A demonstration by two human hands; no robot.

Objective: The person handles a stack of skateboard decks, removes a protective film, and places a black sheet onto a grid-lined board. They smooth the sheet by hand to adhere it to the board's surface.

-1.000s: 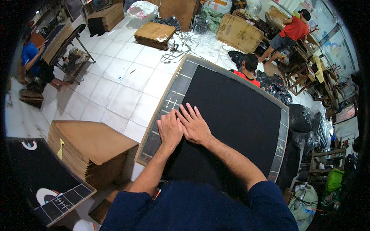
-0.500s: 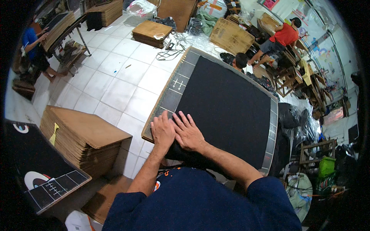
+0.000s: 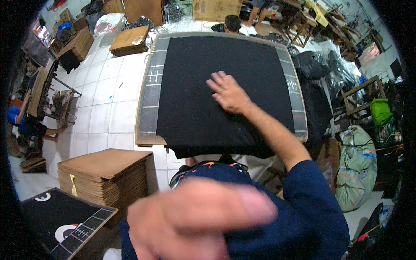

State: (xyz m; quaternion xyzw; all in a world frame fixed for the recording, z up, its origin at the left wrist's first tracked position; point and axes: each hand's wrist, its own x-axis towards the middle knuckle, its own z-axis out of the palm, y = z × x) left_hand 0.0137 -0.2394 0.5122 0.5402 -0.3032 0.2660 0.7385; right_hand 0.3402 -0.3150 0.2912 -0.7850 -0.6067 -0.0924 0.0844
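Observation:
A black cloth (image 3: 195, 65) is spread over a board (image 3: 149, 99) whose dark side strips carry pale ruled marks. The cloth's near edge hangs over the board's front side in folds. My right hand (image 3: 232, 95) rests palm down near the middle of the cloth, fingers stretched and slightly apart, holding nothing. Close in front of the camera, my left hand (image 3: 190, 216) is raised off the board, large and blurred. One of its digits points right. The rest of its fingers are smeared or hidden, and no held thing shows.
A stack of brown boards (image 3: 106, 164) stands at the near left, beside a printed black panel (image 3: 43, 221). Another board stack (image 3: 129, 41) lies on the tiled floor beyond. A person (image 3: 232, 24) is low behind the board; another (image 3: 19, 117) works at far left. Sacks (image 3: 357, 169) line the right.
My left hand has lifted from the board's near left corner up close to the camera. My right hand has slid away to the cloth's middle. The whole view has turned.

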